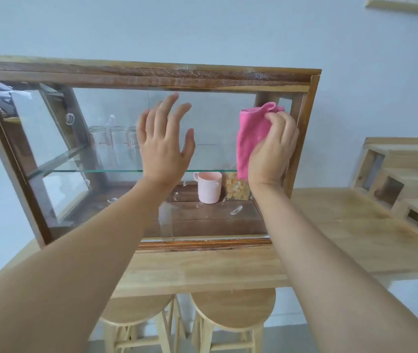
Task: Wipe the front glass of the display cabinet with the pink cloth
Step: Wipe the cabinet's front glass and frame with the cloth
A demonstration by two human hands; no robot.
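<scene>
A wooden display cabinet (152,72) with a front glass pane (215,118) stands on a light wooden counter. My right hand (273,149) presses a crumpled pink cloth (252,133) against the glass near the cabinet's upper right corner. My left hand (164,143) is raised flat before the middle of the glass, fingers spread, holding nothing. Inside, clear glasses (111,143) stand on a glass shelf, and a pink mug (209,187) and a jar of beige pieces (237,187) sit on the bottom board.
The counter (228,268) runs to the right, where a pale wooden box organiser (401,184) stands. Two round wooden stools (233,307) sit under the counter's front edge. A plain wall lies behind, with a picture frame (406,3) at the top right.
</scene>
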